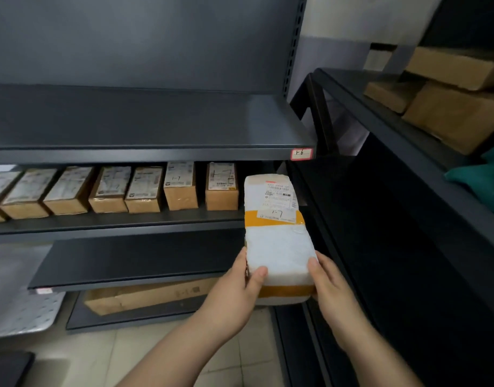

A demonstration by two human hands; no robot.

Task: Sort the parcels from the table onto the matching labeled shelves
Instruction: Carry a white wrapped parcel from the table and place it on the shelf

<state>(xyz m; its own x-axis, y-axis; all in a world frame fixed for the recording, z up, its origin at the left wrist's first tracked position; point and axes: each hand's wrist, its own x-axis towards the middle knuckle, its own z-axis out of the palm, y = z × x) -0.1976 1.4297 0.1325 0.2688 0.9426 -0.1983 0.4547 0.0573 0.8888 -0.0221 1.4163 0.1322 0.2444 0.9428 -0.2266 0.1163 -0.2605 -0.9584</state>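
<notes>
Pale tiled floor (156, 350) underfoot; dark metal shelving ahead and to the right.

Left hand (234, 289) and right hand (332, 297) hold the near end of a white parcel (279, 247) between them. The grip is two-handed and closed on the parcel, each thumb on its top face and the fingers round its sides. The parcel runs away from the grip toward the right end of the middle shelf (114, 223); whether its far end touches that shelf cannot be told. One orange tape band crosses it at the grip, a second beyond. Past the second band sits a printed label (279, 196) with "1-7" handwritten on a slip.

Below and left of the grip: a long flat carton (156, 296) on the lowest shelf.

Beyond and left of the grip: a row of brown cartons (181, 188) on the middle shelf. The two nearest the parcel are marked "1-7"; the rest are too blurred to read.

Above the parcel's far end: a red-bordered tag (302, 153) on the upper shelf edge, apparently "1-6".

Far right of the grip: a second rack (380, 118) with stacked brown boxes (458, 113).
</notes>
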